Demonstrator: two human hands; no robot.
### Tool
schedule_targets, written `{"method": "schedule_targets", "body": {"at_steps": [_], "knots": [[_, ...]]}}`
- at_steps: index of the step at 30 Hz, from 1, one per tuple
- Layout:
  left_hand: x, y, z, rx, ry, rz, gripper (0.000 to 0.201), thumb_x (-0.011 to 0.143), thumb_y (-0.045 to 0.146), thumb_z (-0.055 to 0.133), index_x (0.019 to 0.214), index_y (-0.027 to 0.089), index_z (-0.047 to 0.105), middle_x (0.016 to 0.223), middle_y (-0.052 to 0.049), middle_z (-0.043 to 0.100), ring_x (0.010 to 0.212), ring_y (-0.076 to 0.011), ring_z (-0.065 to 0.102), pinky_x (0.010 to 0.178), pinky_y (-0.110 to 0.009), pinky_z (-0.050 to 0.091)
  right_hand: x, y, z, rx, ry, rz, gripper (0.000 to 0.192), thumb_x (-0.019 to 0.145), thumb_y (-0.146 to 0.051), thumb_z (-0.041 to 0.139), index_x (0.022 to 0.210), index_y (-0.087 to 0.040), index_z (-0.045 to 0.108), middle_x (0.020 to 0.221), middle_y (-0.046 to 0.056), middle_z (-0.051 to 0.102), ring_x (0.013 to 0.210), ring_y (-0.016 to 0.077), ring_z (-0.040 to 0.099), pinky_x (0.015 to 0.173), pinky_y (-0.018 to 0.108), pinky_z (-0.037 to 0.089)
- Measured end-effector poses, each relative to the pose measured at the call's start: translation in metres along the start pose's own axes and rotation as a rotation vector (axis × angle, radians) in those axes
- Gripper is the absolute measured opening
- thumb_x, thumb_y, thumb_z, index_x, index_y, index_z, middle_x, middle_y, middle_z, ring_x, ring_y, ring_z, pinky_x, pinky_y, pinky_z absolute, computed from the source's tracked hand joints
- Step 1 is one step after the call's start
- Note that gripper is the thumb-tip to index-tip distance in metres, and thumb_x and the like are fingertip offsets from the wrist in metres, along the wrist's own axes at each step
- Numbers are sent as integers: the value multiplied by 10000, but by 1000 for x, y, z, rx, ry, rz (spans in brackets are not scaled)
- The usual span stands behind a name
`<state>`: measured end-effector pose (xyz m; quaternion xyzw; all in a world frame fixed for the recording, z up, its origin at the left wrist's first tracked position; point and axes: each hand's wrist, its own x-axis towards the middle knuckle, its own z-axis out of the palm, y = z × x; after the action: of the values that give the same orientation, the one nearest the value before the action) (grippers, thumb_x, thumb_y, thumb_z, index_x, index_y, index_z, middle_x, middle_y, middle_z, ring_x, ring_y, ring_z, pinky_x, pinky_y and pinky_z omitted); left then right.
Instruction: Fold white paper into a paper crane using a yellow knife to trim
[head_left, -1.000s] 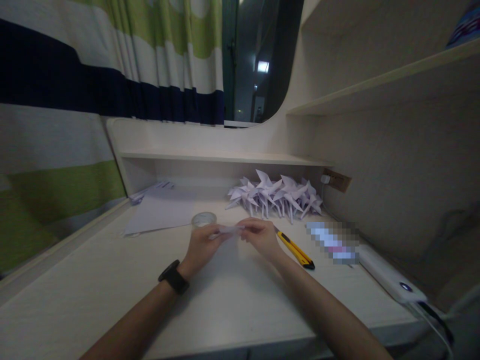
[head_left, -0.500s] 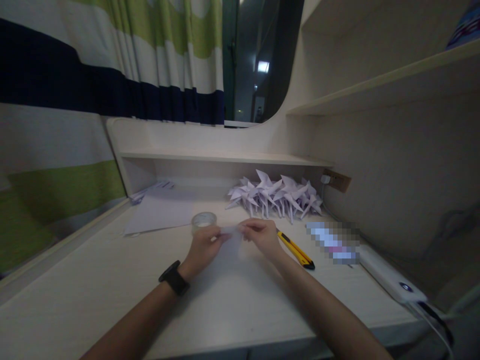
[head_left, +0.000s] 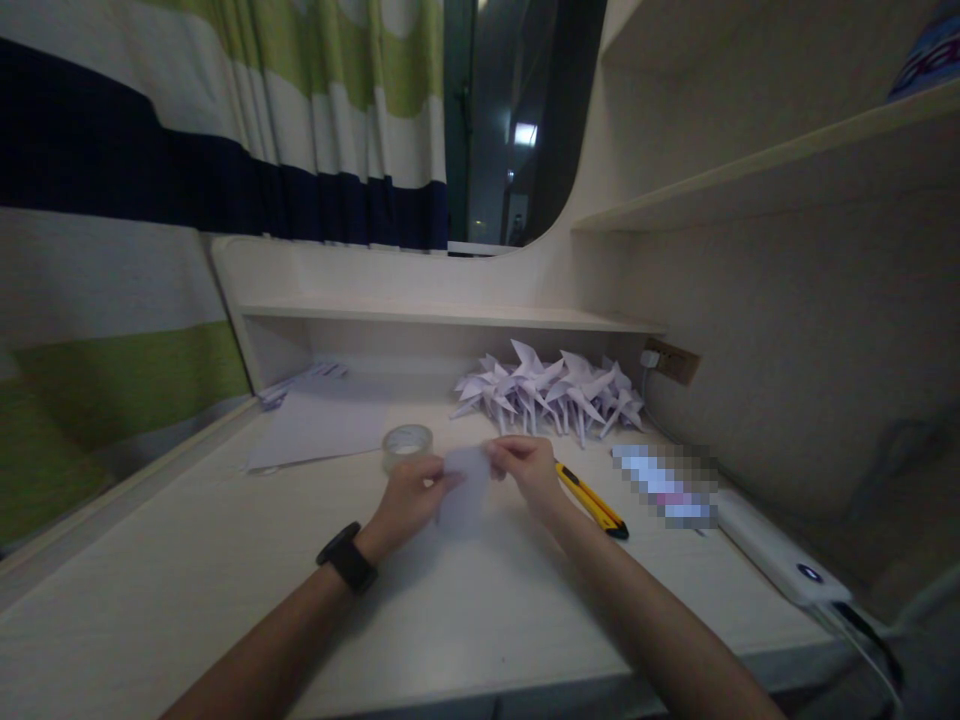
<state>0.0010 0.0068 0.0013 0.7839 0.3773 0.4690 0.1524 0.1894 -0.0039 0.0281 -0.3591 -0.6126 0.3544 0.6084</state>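
Observation:
A small white piece of paper [head_left: 465, 495] is held up between my hands over the desk. My left hand [head_left: 409, 500] pinches its left edge between thumb and fingers; a black watch is on that wrist. My right hand [head_left: 527, 468] is closed on the paper's upper right corner. Just behind my left hand stands a roll of clear tape [head_left: 407, 440], partly covered by the hand. To the right of my right hand lies a yellow and black box cutter [head_left: 592, 500]. Several white paper pinwheels [head_left: 547, 385] are heaped at the back.
Large white sheets of paper [head_left: 322, 415] lie at the back left, with folded paper strips behind them. On the right are a blurred-out phone-like object [head_left: 664, 485] and a white power strip [head_left: 780, 550] with cables. A shelf [head_left: 450, 316] overhangs the desk's back.
The paper has turned, so its broad face now shows hanging below my fingers; before, it was seen nearly edge-on. Both hands stay in almost the same place.

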Motion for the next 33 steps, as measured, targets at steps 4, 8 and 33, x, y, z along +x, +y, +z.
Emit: {"method": "schedule_targets", "body": {"at_steps": [4, 8, 33], "knots": [[1, 2, -1, -32, -55, -46, 250, 808, 354, 606, 658, 170, 684, 566, 6, 609, 575, -145, 542, 538, -240, 390, 1, 4, 1, -50, 66, 21, 272, 713, -405, 708, 634, -145, 714, 437, -9, 554, 400, 93, 466, 402, 208, 354], [1, 5, -3, -60, -104, -105, 249, 799, 369, 609, 697, 161, 698, 586, 4, 614, 583, -150, 549, 537, -242, 394, 0, 5, 3, -25, 57, 42, 283, 708, -419, 706, 646, -143, 706, 446, -12, 554, 406, 93, 473, 409, 206, 360], [3, 4, -2, -306, -191, -310, 291, 735, 409, 654, 717, 123, 704, 678, -56, 691, 616, -177, 591, 564, -275, 444, 3, 27, 0, -67, -139, 341, 510, 618, -629, 696, 540, -135, 601, 415, 3, 547, 360, 88, 465, 382, 204, 336]]}}
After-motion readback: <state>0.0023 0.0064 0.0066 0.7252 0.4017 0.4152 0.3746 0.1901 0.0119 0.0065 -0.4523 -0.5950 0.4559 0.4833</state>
